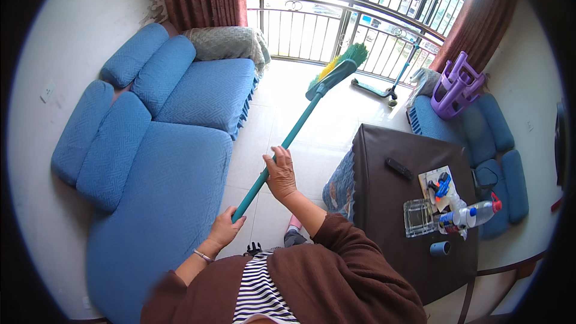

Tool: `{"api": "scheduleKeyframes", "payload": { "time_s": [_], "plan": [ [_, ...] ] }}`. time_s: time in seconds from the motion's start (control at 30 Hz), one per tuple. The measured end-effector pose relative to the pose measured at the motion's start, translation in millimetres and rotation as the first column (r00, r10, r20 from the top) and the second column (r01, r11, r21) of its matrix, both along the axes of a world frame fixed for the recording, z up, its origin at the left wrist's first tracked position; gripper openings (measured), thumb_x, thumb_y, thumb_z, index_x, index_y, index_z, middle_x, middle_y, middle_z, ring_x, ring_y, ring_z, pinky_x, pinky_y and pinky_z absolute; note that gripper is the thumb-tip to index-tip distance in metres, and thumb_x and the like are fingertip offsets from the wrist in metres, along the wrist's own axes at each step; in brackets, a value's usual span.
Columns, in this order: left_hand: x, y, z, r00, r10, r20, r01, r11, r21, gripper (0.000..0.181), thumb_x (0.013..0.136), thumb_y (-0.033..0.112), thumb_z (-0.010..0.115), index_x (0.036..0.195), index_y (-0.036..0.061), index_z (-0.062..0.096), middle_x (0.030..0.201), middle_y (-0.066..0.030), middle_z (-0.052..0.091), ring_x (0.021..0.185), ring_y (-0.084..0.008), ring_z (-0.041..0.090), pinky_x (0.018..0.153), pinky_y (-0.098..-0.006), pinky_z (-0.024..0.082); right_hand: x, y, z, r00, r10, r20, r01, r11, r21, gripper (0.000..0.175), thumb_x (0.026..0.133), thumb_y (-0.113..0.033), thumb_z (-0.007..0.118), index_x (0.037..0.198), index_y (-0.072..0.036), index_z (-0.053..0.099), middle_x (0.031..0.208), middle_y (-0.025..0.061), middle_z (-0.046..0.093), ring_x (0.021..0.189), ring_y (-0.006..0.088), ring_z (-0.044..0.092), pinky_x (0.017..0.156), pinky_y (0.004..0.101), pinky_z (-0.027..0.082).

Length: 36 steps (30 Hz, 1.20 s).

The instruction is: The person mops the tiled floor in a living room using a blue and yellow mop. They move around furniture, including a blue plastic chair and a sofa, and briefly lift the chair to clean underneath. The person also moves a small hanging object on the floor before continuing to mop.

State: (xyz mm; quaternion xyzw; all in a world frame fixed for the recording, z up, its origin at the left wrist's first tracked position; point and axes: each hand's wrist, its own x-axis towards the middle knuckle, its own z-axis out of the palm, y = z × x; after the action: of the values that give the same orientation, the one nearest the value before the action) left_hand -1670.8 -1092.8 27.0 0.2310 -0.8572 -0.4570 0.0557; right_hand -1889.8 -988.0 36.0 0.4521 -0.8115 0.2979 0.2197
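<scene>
A broom (294,128) with a teal handle and green and yellow bristles slants up and away from me, its head raised toward the balcony railing. Near the lower end of the handle, my left hand (226,226) is closed around it, a bracelet on the wrist. Farther up, my right hand (281,174) rests on the handle, the palm against it and some fingers lifted and only loosely bent. The bristles face up and to the left; whether any part of the head touches the floor cannot be told.
A blue-covered sofa (162,166) runs along the left. At right stands a brown-covered table (382,216) bearing a remote control (398,168), a glass tray (418,218) and plastic bottles (483,213). Beyond are a kick scooter (375,90) and purple stools (456,90) on another seat.
</scene>
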Motion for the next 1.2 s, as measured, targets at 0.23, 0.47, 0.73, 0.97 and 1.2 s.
{"api": "scheduleKeyframes", "payload": {
  "time_s": [0.23,0.47,0.73,0.97,1.2],
  "plan": [
    [-235,-44,30,0.995,-0.045,-0.090,0.038,0.996,-0.075,0.026,0.088,0.027,0.068,0.095,0.0038,0.057,0.070,-0.0160,0.062,0.062,-0.0316,0.061,0.057,-0.0402,0.046,-246,-25,37,0.662,0.073,0.746,0.122,0.971,-0.204,0.043,0.099,-0.019,0.052,0.130,0.007,0.037,0.098,0.0184,0.063,0.078,0.0278,0.067,0.075,0.0378,0.054],
    [-434,-110,47,0.964,-0.039,-0.262,0.021,0.997,-0.071,0.023,0.089,0.022,0.068,0.095,0.0026,0.057,0.071,-0.0148,0.062,0.062,-0.0274,0.062,0.058,-0.0364,0.047,-425,-109,86,0.287,0.480,0.829,0.154,0.831,-0.534,0.032,0.103,-0.030,0.043,0.117,-0.001,0.036,0.089,0.0123,0.061,0.077,0.0224,0.068,0.072,0.0342,0.059],
    [-667,-215,39,0.937,-0.016,-0.348,0.007,1.000,-0.025,0.024,0.090,0.025,0.067,0.096,0.0044,0.056,0.066,-0.0145,0.059,0.057,-0.0305,0.060,0.053,-0.0390,0.046,-640,-220,121,0.309,0.462,0.831,0.109,0.851,-0.514,0.024,0.104,-0.026,0.042,0.114,-0.004,0.038,0.089,0.0100,0.059,0.081,0.0215,0.067,0.075,0.0351,0.059],
    [-839,-256,48,0.914,0.010,-0.405,-0.015,1.000,-0.009,0.025,0.090,0.026,0.068,0.094,0.0055,0.055,0.062,-0.0101,0.055,0.054,-0.0228,0.054,0.051,-0.0359,0.043,-802,-261,149,0.318,0.484,0.815,0.060,0.848,-0.527,0.021,0.104,-0.026,0.042,0.111,-0.006,0.039,0.091,0.0091,0.058,0.083,0.0201,0.067,0.079,0.0351,0.058],
    [-1002,-266,49,0.924,0.093,-0.370,-0.119,0.992,-0.048,0.027,0.089,0.029,0.069,0.090,0.0064,0.054,0.059,-0.0119,0.054,0.053,-0.0309,0.058,0.051,-0.0395,0.045,-975,-286,150,0.280,0.531,0.800,-0.051,0.840,-0.540,0.019,0.104,-0.020,0.042,0.115,-0.005,0.039,0.092,0.0095,0.059,0.082,0.0197,0.067,0.078,0.0340,0.058]
  ]
}}
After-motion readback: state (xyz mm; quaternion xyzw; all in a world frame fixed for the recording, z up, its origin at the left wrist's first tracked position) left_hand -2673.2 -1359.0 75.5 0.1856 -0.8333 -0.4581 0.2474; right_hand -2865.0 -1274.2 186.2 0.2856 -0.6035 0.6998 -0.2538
